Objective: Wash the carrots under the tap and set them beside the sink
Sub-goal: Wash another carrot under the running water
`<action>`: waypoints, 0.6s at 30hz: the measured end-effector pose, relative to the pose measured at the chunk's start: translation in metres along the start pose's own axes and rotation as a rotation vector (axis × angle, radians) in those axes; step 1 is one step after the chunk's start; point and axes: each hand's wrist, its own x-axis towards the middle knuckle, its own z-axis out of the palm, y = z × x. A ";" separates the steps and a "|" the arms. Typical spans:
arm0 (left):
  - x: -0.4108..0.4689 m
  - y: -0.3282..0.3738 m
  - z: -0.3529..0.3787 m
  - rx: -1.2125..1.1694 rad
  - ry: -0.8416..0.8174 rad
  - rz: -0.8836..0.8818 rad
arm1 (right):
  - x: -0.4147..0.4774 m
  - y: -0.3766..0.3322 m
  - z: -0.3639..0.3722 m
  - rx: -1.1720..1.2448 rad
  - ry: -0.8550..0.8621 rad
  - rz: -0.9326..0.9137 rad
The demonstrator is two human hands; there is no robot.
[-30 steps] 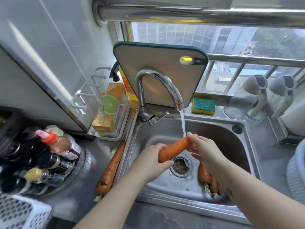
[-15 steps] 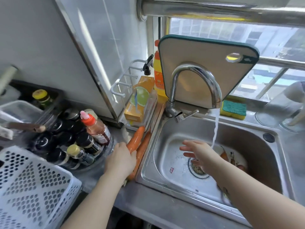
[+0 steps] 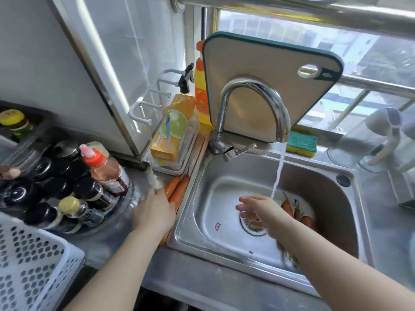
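Observation:
Two orange carrots (image 3: 177, 187) lie side by side on the steel counter against the sink's left rim. My left hand (image 3: 155, 214) lies over their lower halves and holds the left one, its fingertips blurred. My right hand (image 3: 258, 207) hovers open over the drain, fingers straight and pointing left, just beside the water stream (image 3: 278, 171) running from the curved tap (image 3: 253, 90). Several more carrots (image 3: 288, 206) lie in the sink (image 3: 314, 182) at its right side, partly hidden behind my right forearm.
A chopping board (image 3: 269, 70) leans behind the tap, with a sponge (image 3: 302, 143) beside it. Detergent bottles (image 3: 201, 90) and a rack stand at the back left. Sauce bottles (image 3: 67, 187) and a white perforated basket (image 3: 27, 265) crowd the left counter. Glass jugs (image 3: 370, 142) stand at the right.
Both hands held one carrot under the stream. My left hand carried it to the counter and laid it beside the other carrot. My right hand stayed over the drain, empty.

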 end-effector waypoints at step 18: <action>-0.005 0.139 0.071 0.053 -0.351 0.502 | 0.098 0.102 -0.112 -0.987 0.441 0.110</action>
